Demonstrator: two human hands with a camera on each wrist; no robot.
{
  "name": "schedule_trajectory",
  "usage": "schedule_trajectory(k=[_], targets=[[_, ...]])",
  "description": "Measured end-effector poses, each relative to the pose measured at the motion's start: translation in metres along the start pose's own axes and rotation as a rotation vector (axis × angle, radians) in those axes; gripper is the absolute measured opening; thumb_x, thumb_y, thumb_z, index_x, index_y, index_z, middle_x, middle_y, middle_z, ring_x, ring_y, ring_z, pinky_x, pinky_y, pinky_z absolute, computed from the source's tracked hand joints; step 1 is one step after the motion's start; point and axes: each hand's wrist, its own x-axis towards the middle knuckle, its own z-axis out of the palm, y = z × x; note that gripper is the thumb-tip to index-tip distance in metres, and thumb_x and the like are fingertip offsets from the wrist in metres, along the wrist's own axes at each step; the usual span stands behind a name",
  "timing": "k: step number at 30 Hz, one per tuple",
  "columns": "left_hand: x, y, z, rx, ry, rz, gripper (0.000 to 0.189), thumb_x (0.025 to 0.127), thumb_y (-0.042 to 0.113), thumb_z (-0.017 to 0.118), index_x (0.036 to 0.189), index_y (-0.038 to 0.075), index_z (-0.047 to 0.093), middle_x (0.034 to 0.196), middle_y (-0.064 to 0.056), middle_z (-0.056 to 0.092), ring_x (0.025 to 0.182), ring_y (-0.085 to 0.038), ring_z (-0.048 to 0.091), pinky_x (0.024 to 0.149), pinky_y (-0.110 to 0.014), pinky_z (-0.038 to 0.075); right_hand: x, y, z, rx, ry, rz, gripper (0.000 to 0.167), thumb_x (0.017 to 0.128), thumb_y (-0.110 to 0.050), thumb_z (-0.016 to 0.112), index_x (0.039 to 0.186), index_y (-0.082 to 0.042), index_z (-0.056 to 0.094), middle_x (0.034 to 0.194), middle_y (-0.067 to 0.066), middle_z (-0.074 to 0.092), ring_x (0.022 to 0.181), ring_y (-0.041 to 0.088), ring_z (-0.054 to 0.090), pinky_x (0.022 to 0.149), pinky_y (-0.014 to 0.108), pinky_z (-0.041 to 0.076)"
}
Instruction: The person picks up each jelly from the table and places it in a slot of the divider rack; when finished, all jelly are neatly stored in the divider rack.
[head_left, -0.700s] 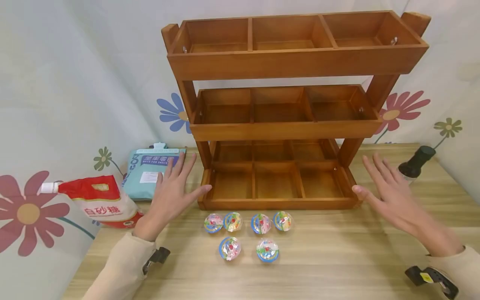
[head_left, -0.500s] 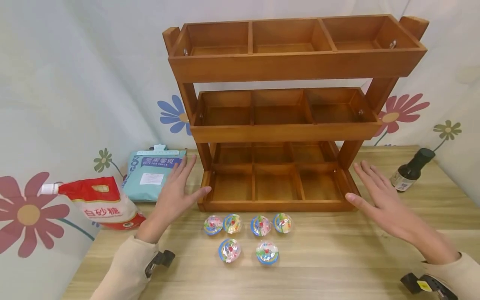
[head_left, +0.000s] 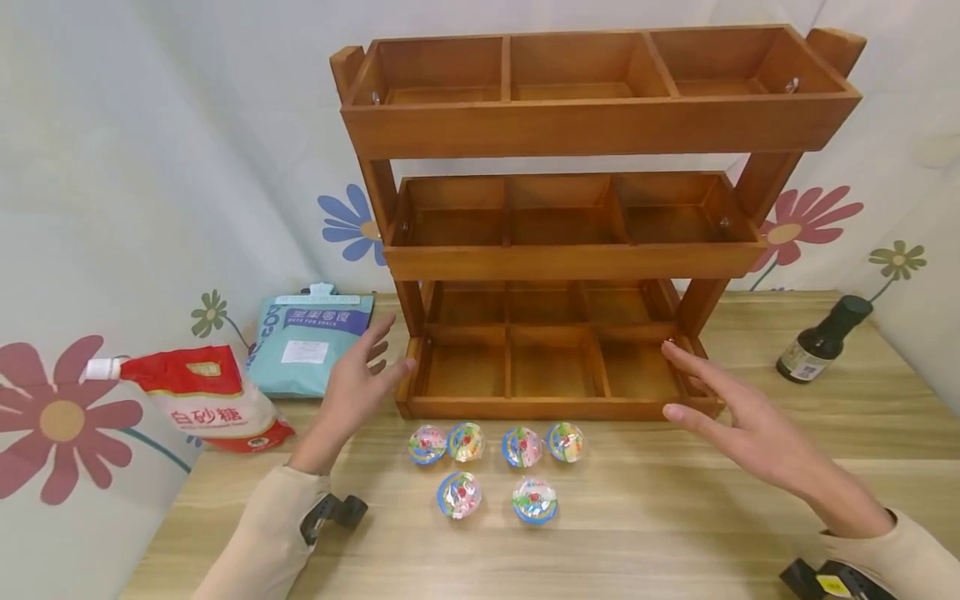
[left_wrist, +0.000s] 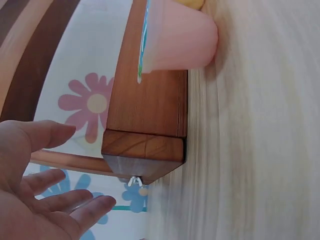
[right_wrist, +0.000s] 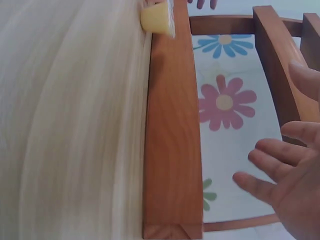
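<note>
A three-tier wooden rack [head_left: 570,261] with divided trays stands at the back of the table. My left hand [head_left: 352,387] hovers by the rack's lower left corner, fingers loosely bent, holding nothing. Over the lower right corner, my right hand [head_left: 757,433] is held with thumb and fingers apart and nothing in it. Between the hands, several small lidded jelly cups [head_left: 459,495] stand in front of the rack; two rows show in the head view. A pink cup [left_wrist: 185,37] appears close up in the left wrist view, a yellow one [right_wrist: 156,20] in the right wrist view.
Left of the rack lie a blue snack bag [head_left: 307,350] with a clip and a red-and-white sugar bag [head_left: 217,408] with a white spout. A dark bottle [head_left: 817,342] stands at the right. A flower-printed curtain [head_left: 187,167] hangs behind.
My right hand has moved left toward the rack's corner, uncovering the bottle. My left hand has turned, its fingers bending and drawing away from the blue bag. The cups have stayed put.
</note>
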Motion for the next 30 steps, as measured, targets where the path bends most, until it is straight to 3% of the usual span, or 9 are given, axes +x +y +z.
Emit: schedule_trajectory(k=[2, 4, 7, 12, 18, 25, 30], targets=[[0.001, 0.000, 0.002, -0.019, 0.001, -0.018, 0.069, 0.102, 0.014, 0.073, 0.163, 0.006, 0.041, 0.166, -0.016, 0.041, 0.144, -0.046, 0.047, 0.112, -0.057, 0.048, 0.000, -0.001, 0.004, 0.036, 0.031, -0.021, 0.068, 0.106, -0.018, 0.068, 0.167, -0.025, 0.037, 0.164, 0.008, 0.046, 0.139, 0.023, 0.054, 0.108, 0.027, 0.050], [0.002, 0.000, 0.004, -0.035, 0.004, -0.036, 0.067, 0.102, 0.013, 0.072, 0.162, 0.005, 0.042, 0.164, -0.018, 0.043, 0.142, -0.045, 0.049, 0.109, -0.056, 0.051, 0.001, -0.001, 0.008, 0.090, 0.058, -0.037, 0.063, 0.107, -0.014, 0.066, 0.164, -0.025, 0.042, 0.158, 0.007, 0.053, 0.132, 0.009, 0.058, 0.098, 0.011, 0.048], [0.002, -0.002, 0.008, -0.050, 0.014, -0.063, 0.063, 0.103, 0.014, 0.070, 0.160, 0.005, 0.045, 0.162, -0.020, 0.046, 0.140, -0.044, 0.053, 0.106, -0.055, 0.054, 0.002, -0.003, 0.013, 0.171, 0.085, -0.057, 0.055, 0.108, -0.008, 0.062, 0.160, -0.021, 0.049, 0.151, 0.005, 0.060, 0.125, 0.000, 0.061, 0.094, 0.015, 0.055], [0.001, -0.006, 0.015, -0.062, 0.054, -0.064, 0.056, 0.104, 0.011, 0.068, 0.156, 0.002, 0.050, 0.156, -0.023, 0.052, 0.134, -0.043, 0.058, 0.106, -0.054, 0.054, 0.006, -0.004, 0.022, 0.265, 0.111, -0.104, 0.048, 0.107, 0.000, 0.061, 0.153, -0.012, 0.057, 0.143, 0.008, 0.066, 0.120, 0.008, 0.067, 0.094, 0.020, 0.058], [0.000, -0.008, 0.019, -0.102, 0.065, -0.092, 0.052, 0.106, 0.011, 0.067, 0.155, 0.002, 0.052, 0.155, -0.021, 0.054, 0.134, -0.041, 0.060, 0.106, -0.050, 0.055, 0.011, -0.001, 0.033, 0.367, 0.108, -0.105, 0.043, 0.104, 0.003, 0.064, 0.146, -0.006, 0.062, 0.136, 0.015, 0.069, 0.117, 0.018, 0.071, 0.094, 0.025, 0.060], [0.000, -0.007, 0.019, -0.133, 0.068, -0.125, 0.050, 0.106, 0.012, 0.066, 0.154, 0.003, 0.053, 0.154, -0.020, 0.055, 0.133, -0.040, 0.060, 0.107, -0.047, 0.055, 0.017, 0.001, 0.049, 0.475, 0.053, -0.113, 0.043, 0.101, 0.006, 0.067, 0.144, 0.002, 0.062, 0.135, 0.022, 0.068, 0.118, 0.025, 0.071, 0.093, 0.031, 0.061], [-0.001, -0.011, 0.019, -0.142, 0.057, -0.151, 0.050, 0.106, 0.012, 0.066, 0.154, 0.003, 0.054, 0.154, -0.022, 0.055, 0.133, -0.039, 0.060, 0.107, -0.048, 0.054, 0.019, 0.003, 0.060, 0.516, 0.016, -0.115, 0.043, 0.100, 0.006, 0.069, 0.142, 0.006, 0.061, 0.136, 0.022, 0.068, 0.120, 0.022, 0.070, 0.094, 0.031, 0.061]])
